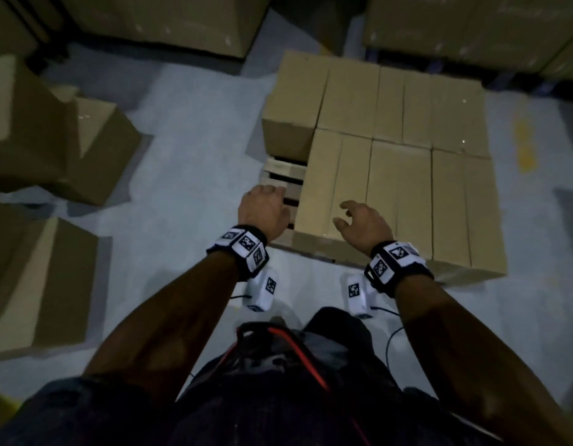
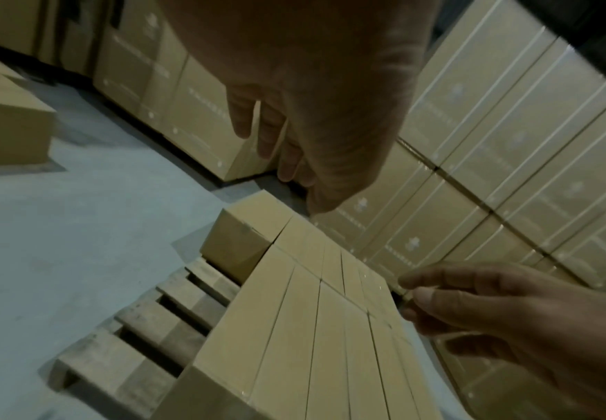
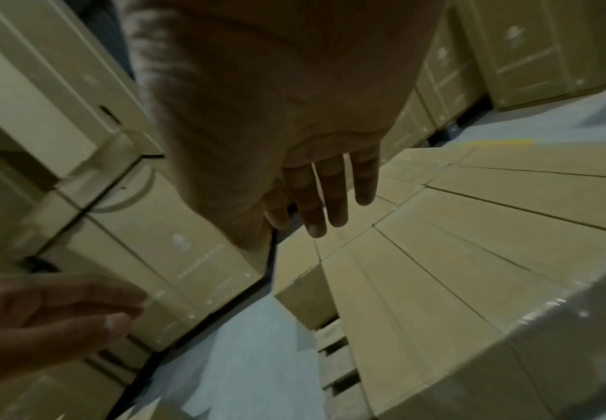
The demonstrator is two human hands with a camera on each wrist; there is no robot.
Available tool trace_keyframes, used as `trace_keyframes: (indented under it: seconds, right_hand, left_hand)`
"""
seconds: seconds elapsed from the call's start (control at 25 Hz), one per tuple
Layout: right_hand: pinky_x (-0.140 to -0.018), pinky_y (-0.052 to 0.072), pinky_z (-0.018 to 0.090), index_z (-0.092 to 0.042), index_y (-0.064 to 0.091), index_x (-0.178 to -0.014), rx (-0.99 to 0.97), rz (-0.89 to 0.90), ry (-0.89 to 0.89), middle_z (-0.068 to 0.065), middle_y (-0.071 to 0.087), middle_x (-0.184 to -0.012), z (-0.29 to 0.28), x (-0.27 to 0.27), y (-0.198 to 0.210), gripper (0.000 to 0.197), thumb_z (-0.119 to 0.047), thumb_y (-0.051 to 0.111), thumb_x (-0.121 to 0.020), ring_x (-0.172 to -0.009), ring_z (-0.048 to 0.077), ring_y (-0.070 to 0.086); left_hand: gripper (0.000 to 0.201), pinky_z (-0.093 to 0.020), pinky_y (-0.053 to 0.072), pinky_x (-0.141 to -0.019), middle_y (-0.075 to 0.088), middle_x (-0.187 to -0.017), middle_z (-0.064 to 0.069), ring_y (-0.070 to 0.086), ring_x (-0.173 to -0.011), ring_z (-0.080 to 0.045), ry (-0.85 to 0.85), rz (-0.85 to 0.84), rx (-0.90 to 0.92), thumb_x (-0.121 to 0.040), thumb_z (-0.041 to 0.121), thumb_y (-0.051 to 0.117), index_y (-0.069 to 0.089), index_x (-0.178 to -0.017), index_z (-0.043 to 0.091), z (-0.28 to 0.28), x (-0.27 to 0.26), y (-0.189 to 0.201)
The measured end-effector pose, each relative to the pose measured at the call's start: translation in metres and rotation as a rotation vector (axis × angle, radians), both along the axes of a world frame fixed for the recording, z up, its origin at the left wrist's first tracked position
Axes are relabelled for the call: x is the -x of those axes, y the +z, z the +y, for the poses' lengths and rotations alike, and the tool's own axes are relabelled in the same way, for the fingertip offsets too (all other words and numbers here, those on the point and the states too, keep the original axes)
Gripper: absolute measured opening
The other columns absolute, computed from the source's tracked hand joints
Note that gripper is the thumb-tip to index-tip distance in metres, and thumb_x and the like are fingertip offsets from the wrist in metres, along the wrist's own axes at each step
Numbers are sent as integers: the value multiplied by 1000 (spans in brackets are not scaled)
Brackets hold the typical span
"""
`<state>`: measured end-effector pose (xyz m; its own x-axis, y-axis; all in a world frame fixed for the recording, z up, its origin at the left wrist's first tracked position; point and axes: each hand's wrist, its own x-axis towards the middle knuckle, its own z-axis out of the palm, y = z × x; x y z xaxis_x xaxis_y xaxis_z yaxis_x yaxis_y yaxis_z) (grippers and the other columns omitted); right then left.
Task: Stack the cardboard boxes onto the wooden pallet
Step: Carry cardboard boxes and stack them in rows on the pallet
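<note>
left arm: my forearm reaches forward and down, bare, with a marker band at the wrist.
left hand [image 1: 264,210]: back up, fingers hanging loosely curled, holding nothing.
right arm: my forearm stretches forward beside it, banded at the wrist too.
right hand [image 1: 364,225]: fingers spread and slack, thumb out to the left, gripping nothing.

The right hand [image 3: 316,182] hangs empty with straight, loose fingers [image 3: 334,199] above the cardboard boxes [image 3: 456,255]. Left of it, the left hand [image 3: 42,315] reaches in, empty. Pallet slats [image 3: 337,366] show below the boxes' edge.
</note>
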<state>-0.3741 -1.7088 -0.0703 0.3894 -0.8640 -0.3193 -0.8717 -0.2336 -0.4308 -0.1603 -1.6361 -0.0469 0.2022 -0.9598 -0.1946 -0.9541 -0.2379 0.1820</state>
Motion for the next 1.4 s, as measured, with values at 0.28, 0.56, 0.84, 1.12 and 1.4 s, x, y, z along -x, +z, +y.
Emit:
trace_keyframes:
  seconds: [0.28,0.56,0.84,1.12,1.4]
  right_hand:
    - [-101,44,44,-19,42,-148,117,11,346,13,47,-147,46,-41,45,54,-40,51,-99,-131,35,46]
    - [-109,37,42,-17,44,-148,131,-76,645,10,45,-150,133,-57,73,56,-42,52,-99,-137,33,40]
    - [-110,36,43,-18,41,-150,137,-95,879,7,41,-153,235,-106,83,56,-44,50,-100,-138,32,37]
    - [-109,34,43,-19,39,-150,141,-89,1012,6,39,-154,363,-192,81,55,-43,49,-101,-138,30,36]
    - [-110,35,44,-20,38,-150,95,-69,999,6,38,-155,504,-313,75,55,-42,49,-101,-139,31,35]
  left_hand:
    - [49,-38,36,-103,53,-141,-10,44,-131,-31,329,-20,157,-97,35,50,50,-140,12,101,-2,25]
    - [52,-48,47,-92,63,-125,-17,57,-115,-40,663,-17,251,-90,39,48,61,-125,4,252,33,41]
    - [52,-45,42,-101,53,-141,-10,47,-128,-32,914,-128,228,-98,46,45,50,-138,13,376,30,46]
    - [65,-44,45,-95,58,-134,-12,52,-120,-33,1068,-147,289,-90,53,30,57,-130,10,508,-25,46]
    - [50,-42,44,-97,56,-133,-7,49,-121,-27,1105,-156,260,-97,46,46,52,-133,12,645,-140,41]
